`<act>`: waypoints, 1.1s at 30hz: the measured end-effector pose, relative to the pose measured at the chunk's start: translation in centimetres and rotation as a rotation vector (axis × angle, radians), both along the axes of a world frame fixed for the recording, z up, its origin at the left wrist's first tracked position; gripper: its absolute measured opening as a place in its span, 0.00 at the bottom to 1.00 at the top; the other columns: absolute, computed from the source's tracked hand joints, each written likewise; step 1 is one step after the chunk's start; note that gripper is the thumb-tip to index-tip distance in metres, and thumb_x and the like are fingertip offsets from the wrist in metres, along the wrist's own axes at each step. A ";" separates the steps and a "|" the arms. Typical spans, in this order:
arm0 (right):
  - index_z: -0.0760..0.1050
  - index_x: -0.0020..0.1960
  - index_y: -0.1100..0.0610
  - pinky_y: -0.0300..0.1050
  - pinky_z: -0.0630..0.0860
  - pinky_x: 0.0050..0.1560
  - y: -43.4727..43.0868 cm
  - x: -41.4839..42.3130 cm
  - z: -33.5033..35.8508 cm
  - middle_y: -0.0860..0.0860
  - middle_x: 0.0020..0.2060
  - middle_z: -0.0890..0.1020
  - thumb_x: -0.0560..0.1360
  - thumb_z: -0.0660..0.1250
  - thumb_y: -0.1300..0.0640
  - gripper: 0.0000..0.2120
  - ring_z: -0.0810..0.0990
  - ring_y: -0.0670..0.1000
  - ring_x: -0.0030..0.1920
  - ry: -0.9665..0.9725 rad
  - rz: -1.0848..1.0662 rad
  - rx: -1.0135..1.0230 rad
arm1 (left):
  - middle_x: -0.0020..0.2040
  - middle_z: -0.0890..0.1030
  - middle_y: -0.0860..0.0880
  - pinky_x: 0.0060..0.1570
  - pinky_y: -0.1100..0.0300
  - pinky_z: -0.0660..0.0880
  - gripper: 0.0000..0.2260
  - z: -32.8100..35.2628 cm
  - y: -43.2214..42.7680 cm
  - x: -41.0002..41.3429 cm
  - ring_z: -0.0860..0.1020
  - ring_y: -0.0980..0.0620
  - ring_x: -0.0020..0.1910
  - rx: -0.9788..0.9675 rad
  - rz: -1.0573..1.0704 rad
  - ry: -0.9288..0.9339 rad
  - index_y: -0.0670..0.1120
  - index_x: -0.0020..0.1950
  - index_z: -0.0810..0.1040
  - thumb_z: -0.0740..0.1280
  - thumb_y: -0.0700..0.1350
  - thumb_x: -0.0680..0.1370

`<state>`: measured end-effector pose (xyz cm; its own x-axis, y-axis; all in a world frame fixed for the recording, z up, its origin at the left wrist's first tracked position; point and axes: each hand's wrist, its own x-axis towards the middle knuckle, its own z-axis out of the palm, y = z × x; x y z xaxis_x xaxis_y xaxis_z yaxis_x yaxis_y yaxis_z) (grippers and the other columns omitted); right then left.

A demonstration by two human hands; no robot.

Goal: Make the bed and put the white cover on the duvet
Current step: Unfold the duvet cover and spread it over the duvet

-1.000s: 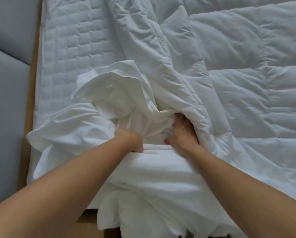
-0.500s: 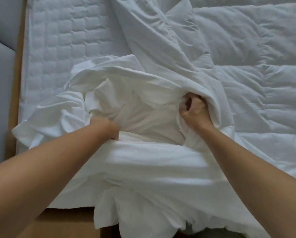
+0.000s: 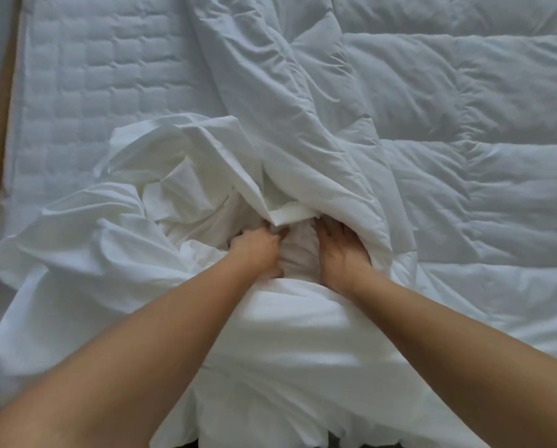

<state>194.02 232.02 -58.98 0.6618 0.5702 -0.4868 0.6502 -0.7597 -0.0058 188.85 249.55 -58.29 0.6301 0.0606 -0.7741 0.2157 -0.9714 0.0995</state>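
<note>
Head view: looking down on the bed.
White cover (image 3: 76, 253): crumpled, near left.
Duvet (image 3: 464, 189): spread on the right, one fold draped over the cover.
Left hand (image 3: 257, 250): fingers curled into bunched cover, gripping it.
Right hand (image 3: 341, 250): fingers straight, flat on the cover beneath that fold.
Mattress (image 3: 92, 76): quilted, bare at upper left.
</note>
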 end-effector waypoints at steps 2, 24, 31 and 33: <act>0.44 0.82 0.60 0.58 0.50 0.79 -0.5 1.5 0.0 0.59 0.81 0.50 0.76 0.66 0.50 0.44 0.51 0.61 0.80 0.006 -0.096 0.003 | 0.78 0.51 0.42 0.66 0.40 0.72 0.47 -1.3 1.1 -0.3 0.63 0.35 0.73 0.081 0.057 0.085 0.62 0.81 0.46 0.72 0.65 0.71; 0.67 0.35 0.58 0.48 0.66 0.35 -3.1 6.7 5.1 0.56 0.28 0.73 0.83 0.53 0.55 0.18 0.71 0.57 0.29 -0.161 -0.662 0.697 | 0.52 0.84 0.40 0.54 0.51 0.79 0.15 -1.9 0.5 10.3 0.82 0.39 0.52 -0.367 1.127 -0.370 0.41 0.53 0.83 0.65 0.51 0.78; 0.82 0.41 0.58 0.50 0.83 0.44 -2.8 6.7 10.0 0.54 0.39 0.85 0.84 0.62 0.55 0.16 0.85 0.52 0.39 0.764 -1.498 1.254 | 0.51 0.84 0.45 0.55 0.48 0.81 0.14 -3.0 2.1 11.4 0.83 0.42 0.49 -0.418 1.250 -0.337 0.48 0.47 0.82 0.67 0.55 0.67; 0.85 0.44 0.59 0.51 0.83 0.50 -2.8 6.7 10.6 0.57 0.45 0.87 0.83 0.64 0.50 0.18 0.87 0.55 0.46 0.845 -1.455 1.244 | 0.59 0.83 0.46 0.60 0.49 0.79 0.26 -2.5 2.6 12.2 0.82 0.43 0.56 -0.585 1.471 -0.399 0.49 0.63 0.79 0.74 0.55 0.67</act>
<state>200.73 229.22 -48.36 0.7004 0.1502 -0.6977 -0.7095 0.0404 -0.7035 201.03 252.10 -60.80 0.4522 0.5295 -0.7177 0.7409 0.2251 0.6328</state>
